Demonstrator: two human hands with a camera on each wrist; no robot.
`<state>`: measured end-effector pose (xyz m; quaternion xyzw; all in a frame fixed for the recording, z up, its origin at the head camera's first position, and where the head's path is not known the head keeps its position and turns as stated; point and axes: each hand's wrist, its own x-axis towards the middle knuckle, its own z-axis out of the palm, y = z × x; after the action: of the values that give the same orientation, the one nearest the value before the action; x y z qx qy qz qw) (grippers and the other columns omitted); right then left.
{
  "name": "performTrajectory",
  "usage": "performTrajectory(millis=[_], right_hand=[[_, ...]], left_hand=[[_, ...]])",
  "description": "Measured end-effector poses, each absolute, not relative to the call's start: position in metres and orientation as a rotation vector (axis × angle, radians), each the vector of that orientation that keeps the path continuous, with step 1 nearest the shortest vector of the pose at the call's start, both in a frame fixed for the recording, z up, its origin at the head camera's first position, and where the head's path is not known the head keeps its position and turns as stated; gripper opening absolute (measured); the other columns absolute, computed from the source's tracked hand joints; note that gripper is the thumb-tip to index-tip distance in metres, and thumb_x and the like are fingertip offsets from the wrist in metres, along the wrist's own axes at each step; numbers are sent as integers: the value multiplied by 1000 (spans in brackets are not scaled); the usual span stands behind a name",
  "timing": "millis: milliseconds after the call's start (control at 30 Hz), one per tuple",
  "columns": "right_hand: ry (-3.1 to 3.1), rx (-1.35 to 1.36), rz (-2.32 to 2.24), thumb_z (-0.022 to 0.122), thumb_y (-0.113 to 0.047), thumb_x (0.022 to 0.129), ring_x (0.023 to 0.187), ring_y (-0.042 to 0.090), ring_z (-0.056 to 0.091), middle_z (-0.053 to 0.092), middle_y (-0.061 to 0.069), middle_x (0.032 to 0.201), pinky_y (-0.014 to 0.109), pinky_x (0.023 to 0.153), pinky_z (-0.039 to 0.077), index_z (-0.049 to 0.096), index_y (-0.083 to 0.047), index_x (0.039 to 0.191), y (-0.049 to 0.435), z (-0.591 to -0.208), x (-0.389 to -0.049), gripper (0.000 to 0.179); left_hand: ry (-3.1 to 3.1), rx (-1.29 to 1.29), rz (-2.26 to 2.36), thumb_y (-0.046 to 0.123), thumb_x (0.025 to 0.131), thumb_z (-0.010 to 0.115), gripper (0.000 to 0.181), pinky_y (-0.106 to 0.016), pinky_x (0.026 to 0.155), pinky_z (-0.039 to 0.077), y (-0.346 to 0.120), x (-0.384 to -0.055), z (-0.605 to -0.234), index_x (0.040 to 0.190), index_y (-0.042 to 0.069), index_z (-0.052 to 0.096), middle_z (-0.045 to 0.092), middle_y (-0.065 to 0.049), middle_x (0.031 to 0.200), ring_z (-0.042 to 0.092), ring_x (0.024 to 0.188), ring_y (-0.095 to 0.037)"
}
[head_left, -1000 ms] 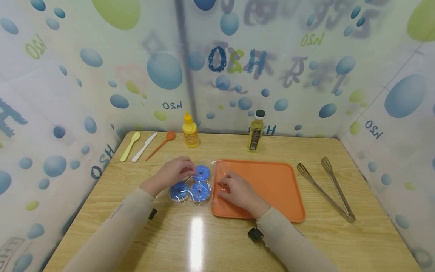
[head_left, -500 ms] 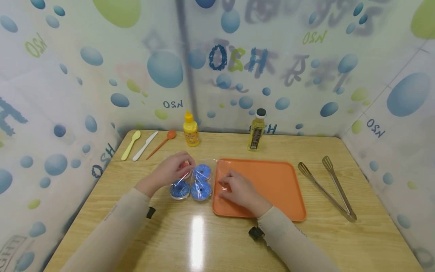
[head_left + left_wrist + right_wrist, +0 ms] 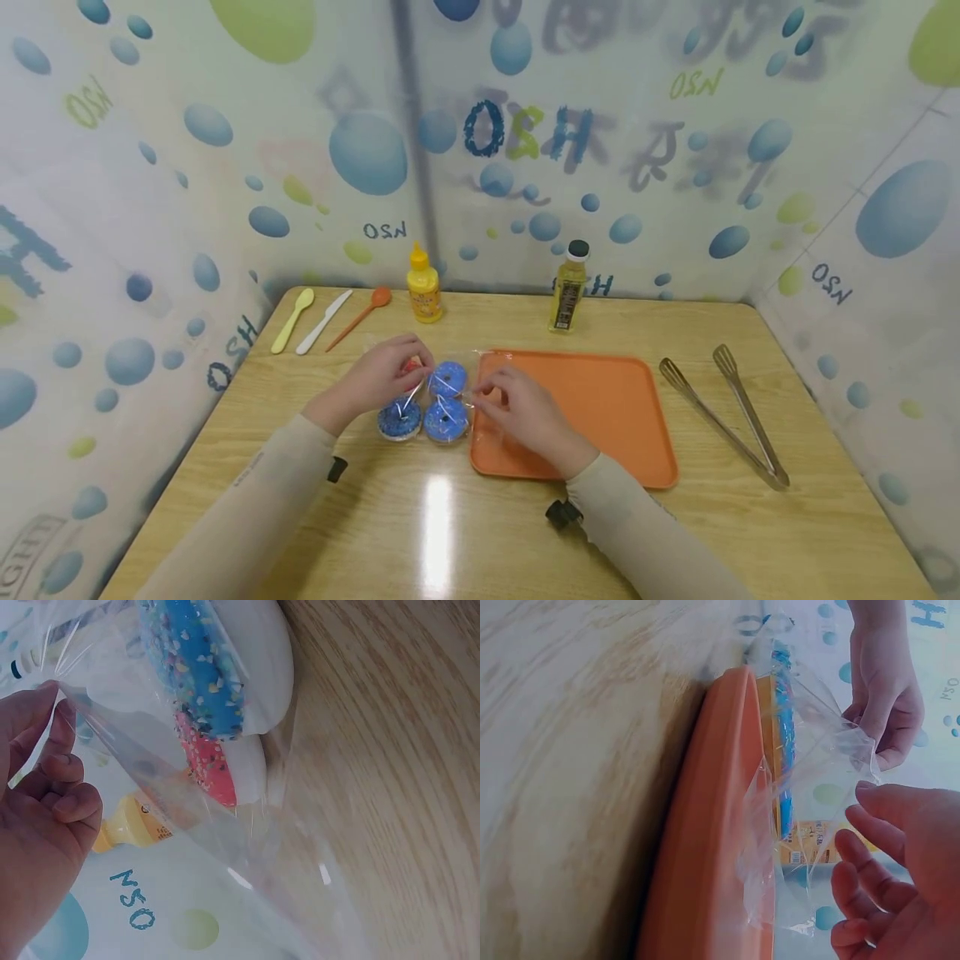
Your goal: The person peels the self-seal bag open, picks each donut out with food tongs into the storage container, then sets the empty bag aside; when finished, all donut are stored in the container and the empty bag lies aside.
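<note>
A clear plastic bag with ring doughnuts inside lies left of the orange tray. Two light blue doughnuts, a dark blue doughnut and a red doughnut show through the film. My left hand pinches the bag's film between thumb and forefinger, lifting it above the red doughnut, as the left wrist view shows. Over the tray's left side, my right hand is beside the bag's right edge. Its thumb and forefinger stand apart near the film, fingers loosely bent, with nothing seen between them.
Metal tongs lie spread right of the tray. A yellow squeeze bottle and an oil bottle stand at the back. A yellow spoon, white knife and orange spoon lie at the back left.
My left hand has drawn back and left, baring part of the red doughnut. My right hand has moved slightly up and left toward the bag's edge, its thumb and forefinger closer together.
</note>
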<state>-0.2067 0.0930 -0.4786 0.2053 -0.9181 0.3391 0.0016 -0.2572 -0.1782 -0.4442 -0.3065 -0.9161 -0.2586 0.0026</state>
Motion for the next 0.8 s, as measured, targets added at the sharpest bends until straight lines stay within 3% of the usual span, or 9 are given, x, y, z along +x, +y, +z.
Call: performTrajectory(millis=[300, 567, 800], right_hand=[[-2854, 646, 1140, 68, -36, 101, 72, 11, 52, 60, -10, 95, 26, 61, 45, 75, -23, 103, 90, -471, -203, 15], [-2796, 659, 1192, 75, -33, 96, 70, 11, 51, 63, -2, 94, 26, 61, 44, 78, -24, 100, 85, -471, -202, 9], [-2739, 648, 1256, 77, -29, 95, 69, 12, 51, 61, -1, 89, 26, 59, 42, 77, -21, 96, 85, -472, -203, 8]], left_hand=[[-2865, -942, -790, 22, 100, 69, 4, -35, 79, 50, -176, -257, -443, 100, 18, 71, 64, 3, 104, 55, 84, -14], [-2864, -925, -781, 23, 100, 69, 6, -34, 77, 48, -176, -256, -441, 100, 17, 71, 64, 2, 104, 54, 82, -15], [-2869, -915, -806, 22, 101, 69, 6, -40, 86, 51, -180, -255, -440, 100, 17, 71, 64, 2, 104, 60, 92, -19]])
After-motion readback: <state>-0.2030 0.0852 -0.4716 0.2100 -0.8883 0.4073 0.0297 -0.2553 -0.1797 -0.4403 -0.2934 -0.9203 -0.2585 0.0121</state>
